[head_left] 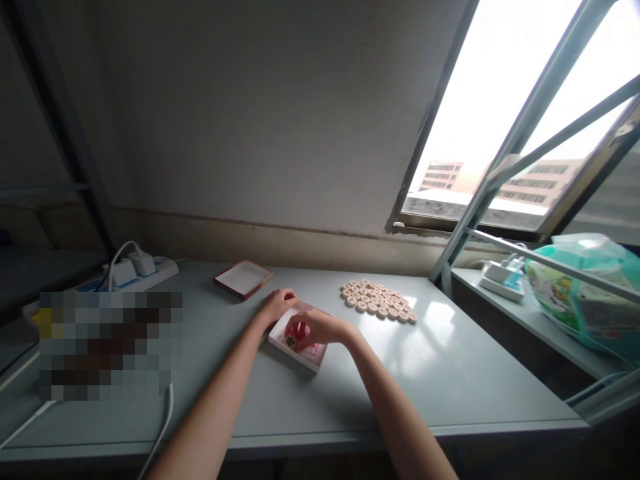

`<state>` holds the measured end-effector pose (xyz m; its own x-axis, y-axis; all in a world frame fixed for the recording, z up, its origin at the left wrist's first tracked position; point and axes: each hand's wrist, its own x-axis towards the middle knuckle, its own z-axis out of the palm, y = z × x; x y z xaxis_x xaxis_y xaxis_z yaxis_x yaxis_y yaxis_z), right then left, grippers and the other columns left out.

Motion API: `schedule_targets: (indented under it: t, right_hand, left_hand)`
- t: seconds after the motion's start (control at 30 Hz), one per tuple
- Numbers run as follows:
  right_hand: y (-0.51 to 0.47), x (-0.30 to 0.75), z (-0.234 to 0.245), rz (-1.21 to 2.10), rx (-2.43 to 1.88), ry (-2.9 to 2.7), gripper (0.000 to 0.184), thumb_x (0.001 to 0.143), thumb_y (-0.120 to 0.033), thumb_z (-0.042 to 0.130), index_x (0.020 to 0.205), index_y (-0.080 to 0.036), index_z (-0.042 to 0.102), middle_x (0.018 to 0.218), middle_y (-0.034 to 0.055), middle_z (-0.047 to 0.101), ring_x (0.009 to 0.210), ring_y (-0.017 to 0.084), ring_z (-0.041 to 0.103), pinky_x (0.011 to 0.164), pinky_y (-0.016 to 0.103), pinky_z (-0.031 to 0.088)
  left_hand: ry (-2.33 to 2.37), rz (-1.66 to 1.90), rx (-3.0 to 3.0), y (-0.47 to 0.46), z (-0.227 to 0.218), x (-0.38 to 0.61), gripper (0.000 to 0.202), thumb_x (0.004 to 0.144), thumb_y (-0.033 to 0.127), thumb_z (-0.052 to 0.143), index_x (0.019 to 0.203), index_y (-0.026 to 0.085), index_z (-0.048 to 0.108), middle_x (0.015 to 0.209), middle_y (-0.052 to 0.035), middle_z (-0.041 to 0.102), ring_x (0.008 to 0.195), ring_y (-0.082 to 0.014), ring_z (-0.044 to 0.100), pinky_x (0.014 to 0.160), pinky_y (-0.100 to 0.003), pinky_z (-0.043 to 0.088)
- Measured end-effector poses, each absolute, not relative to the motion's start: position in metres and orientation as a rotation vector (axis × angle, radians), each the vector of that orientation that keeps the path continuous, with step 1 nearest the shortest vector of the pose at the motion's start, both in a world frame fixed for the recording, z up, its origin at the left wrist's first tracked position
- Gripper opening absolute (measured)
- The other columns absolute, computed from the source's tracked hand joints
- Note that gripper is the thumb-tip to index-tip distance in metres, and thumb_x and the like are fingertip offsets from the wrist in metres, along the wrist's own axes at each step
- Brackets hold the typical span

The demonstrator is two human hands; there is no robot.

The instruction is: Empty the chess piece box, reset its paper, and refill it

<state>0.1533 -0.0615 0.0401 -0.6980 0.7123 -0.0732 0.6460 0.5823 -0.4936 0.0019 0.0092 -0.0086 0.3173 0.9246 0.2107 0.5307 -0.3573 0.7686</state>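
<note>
A shallow white-lined box point(295, 355) lies on the desk in front of me. My left hand point(281, 304) is at its far left side, fingers curled over the rim and gripping it. Inside the box, my right hand point(314, 327) pinches a round Chinese chess piece point(291, 341) marked with a dark character. Pink printing shows on something in the box beneath the right hand, partly covered by it. To the right, several round wooden chess pieces point(379, 300) lie flat in close rows on the desk.
The shallow box lid point(244, 278), red-edged, lies open side up at the back left. A power strip point(163, 268) with chargers and a white cable point(167, 413) occupy the left side. Metal bed-frame bars point(463, 230), another power strip point(501, 280) and a green bag point(585, 293) stand at right.
</note>
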Motion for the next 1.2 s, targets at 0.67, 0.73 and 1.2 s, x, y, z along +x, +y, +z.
schedule_targets:
  t: [0.67, 0.73, 1.2]
  right_hand:
    - [-0.050, 0.269, 0.046, 0.306, -1.942, -2.142, 0.031, 0.062, -0.004, 0.061, 0.090, -0.018, 0.057, 0.075, -0.0008, 0.056, 0.066, 0.011, 0.050, 0.056, 0.020, 0.033]
    - [-0.050, 0.264, 0.046, 0.264, -1.904, -2.151, 0.030, 0.062, -0.002, 0.060, 0.087, -0.018, 0.057, 0.077, -0.0003, 0.056, 0.068, 0.011, 0.050, 0.057, 0.020, 0.033]
    - [-0.045, 0.170, 0.018, 0.303, -1.304, -2.444, 0.048, 0.065, -0.021, 0.066, 0.111, -0.017, 0.053, 0.103, 0.0089, 0.054, 0.092, 0.019, 0.050, 0.077, 0.026, 0.040]
  left_hand:
    - [1.273, 0.900, 1.945, 0.007, -0.007, 0.001, 0.016, 0.065, 0.025, 0.048, 0.066, 0.014, 0.059, 0.065, -0.0023, 0.061, 0.063, -0.0140, 0.054, 0.055, -0.022, 0.038]
    - [1.279, 0.907, 1.959, 0.008, -0.008, 0.002, 0.015, 0.065, 0.024, 0.048, 0.066, 0.014, 0.060, 0.065, -0.0023, 0.061, 0.063, -0.0138, 0.054, 0.055, -0.021, 0.038]
    - [1.713, 1.014, 2.315, 0.012, -0.004, -0.010, 0.017, 0.075, 0.023, 0.045, 0.076, 0.016, 0.061, 0.077, -0.0045, 0.064, 0.075, -0.0151, 0.057, 0.072, -0.025, 0.038]
